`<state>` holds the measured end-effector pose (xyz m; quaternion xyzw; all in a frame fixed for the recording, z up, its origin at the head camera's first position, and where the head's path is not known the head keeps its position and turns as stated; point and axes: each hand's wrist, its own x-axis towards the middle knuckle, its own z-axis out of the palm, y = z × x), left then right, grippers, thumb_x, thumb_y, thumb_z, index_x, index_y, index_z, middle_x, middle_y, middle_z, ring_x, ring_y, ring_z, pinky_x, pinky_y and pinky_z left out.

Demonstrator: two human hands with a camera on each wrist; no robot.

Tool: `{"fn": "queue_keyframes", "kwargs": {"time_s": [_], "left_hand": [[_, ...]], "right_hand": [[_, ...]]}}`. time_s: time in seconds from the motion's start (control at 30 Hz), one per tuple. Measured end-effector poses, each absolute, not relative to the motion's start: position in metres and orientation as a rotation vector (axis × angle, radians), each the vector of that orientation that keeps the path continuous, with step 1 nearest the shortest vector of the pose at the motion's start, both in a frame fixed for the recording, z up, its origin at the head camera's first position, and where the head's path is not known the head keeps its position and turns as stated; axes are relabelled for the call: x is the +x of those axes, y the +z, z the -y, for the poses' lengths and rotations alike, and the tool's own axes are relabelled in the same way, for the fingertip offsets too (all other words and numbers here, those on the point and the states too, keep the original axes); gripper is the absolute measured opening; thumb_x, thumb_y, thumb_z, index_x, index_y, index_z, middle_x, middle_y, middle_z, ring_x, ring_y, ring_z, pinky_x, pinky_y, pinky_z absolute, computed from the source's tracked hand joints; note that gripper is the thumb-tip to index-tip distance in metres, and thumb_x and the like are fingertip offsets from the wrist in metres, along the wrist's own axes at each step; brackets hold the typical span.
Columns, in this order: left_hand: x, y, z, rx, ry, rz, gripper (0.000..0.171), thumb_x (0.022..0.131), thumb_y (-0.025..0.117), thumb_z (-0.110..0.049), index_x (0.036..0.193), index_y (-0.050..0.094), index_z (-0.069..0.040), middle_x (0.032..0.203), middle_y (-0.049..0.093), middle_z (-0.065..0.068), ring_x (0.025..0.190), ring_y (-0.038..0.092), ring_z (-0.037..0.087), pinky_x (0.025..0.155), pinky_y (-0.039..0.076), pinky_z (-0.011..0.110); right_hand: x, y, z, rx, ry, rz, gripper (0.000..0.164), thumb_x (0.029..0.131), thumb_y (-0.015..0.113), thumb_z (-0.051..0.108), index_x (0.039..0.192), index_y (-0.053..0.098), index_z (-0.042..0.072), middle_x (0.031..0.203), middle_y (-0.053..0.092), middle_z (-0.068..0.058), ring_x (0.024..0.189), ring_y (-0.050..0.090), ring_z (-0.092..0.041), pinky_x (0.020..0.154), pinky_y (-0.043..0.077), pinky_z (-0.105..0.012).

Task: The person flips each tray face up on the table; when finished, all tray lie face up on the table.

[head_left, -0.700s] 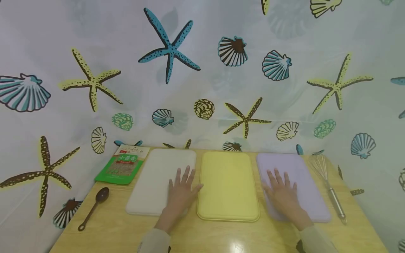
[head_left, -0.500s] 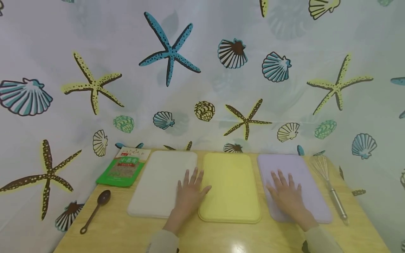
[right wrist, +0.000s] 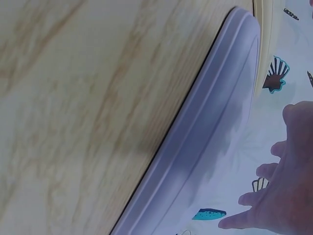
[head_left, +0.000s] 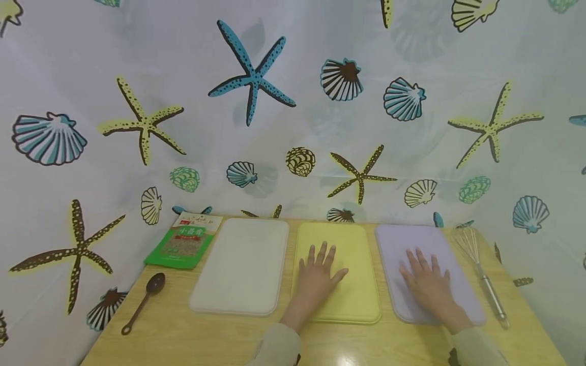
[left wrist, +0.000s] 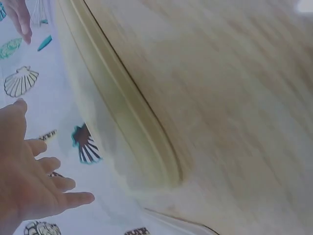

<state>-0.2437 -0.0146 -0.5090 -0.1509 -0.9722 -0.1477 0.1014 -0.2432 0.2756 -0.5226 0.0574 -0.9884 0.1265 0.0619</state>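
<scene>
My left hand [head_left: 316, 279] is over the yellow rectangular tray [head_left: 354, 244], palm down with fingers spread. In the left wrist view, that hand [left wrist: 29, 181] appears raised above the yellow tray [left wrist: 132, 127], with nothing in its grasp. Over the lilac tray [head_left: 398, 239] is my right hand [head_left: 428, 284], fingers also spread and holding nothing. The right wrist view shows this hand [right wrist: 288, 181] apart from the lilac tray's surface [right wrist: 195, 161]. A white tray [head_left: 242, 264] lies flat to the left of the yellow one.
Left of the trays, a green packet of fennel seeds [head_left: 183, 246] lies behind a dark brown spoon [head_left: 155, 283]. A metal whisk [head_left: 490, 290] lies at the right. All rest on a wooden table [head_left: 220, 340] with a shell-and-starfish cloth [head_left: 293, 117] behind it.
My left hand has moved right, from the white tray's edge to over the yellow tray. The right hand has shifted slightly right above the lilac tray. The view has tilted a little.
</scene>
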Motion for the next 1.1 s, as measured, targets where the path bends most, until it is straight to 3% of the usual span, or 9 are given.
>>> {"fn": "queue_keyframes", "kwargs": {"time_s": [0.3,0.57,0.87,1.1], "left_hand": [[-0.237,-0.503,-0.024,-0.557,-0.307,2.818,0.073,0.093,0.051,-0.054,0.147,0.038,-0.007,0.151,0.034,0.019,0.133,0.039,0.043,0.096,0.047,0.054],[-0.233,-0.499,-0.065,-0.613,-0.426,2.865,0.071,0.094,0.053,-0.052,0.146,0.039,-0.006,0.151,0.034,0.021,0.135,0.038,0.04,0.1,0.046,0.051],[-0.228,-0.503,-0.107,-0.638,-0.478,2.908,0.07,0.092,0.056,-0.051,0.146,0.041,-0.009,0.149,0.039,0.017,0.129,0.046,0.034,0.096,0.05,0.035],[-0.226,-0.507,-0.12,-0.64,-0.527,2.95,0.072,0.091,0.057,-0.052,0.147,0.039,-0.011,0.151,0.036,0.016,0.131,0.044,0.035,0.098,0.049,0.034]], "right_hand": [[-0.247,-0.527,-0.287,0.122,0.412,3.008,0.07,0.102,0.031,0.05,0.151,0.022,0.001,0.155,0.019,-0.024,0.137,0.013,-0.056,0.098,0.012,-0.08],[-0.246,-0.529,-0.307,0.038,0.402,3.036,0.07,0.102,0.029,0.051,0.15,0.023,0.001,0.153,0.021,-0.028,0.133,0.016,-0.059,0.097,0.016,-0.08],[-0.246,-0.531,-0.331,0.063,0.43,3.012,0.069,0.103,0.03,0.048,0.146,0.027,-0.006,0.146,0.028,-0.035,0.127,0.026,-0.061,0.09,0.03,-0.079],[-0.249,-0.53,-0.332,0.034,0.463,3.013,0.07,0.103,0.031,0.046,0.144,0.027,-0.009,0.143,0.027,-0.039,0.123,0.029,-0.063,0.086,0.034,-0.077]]}}
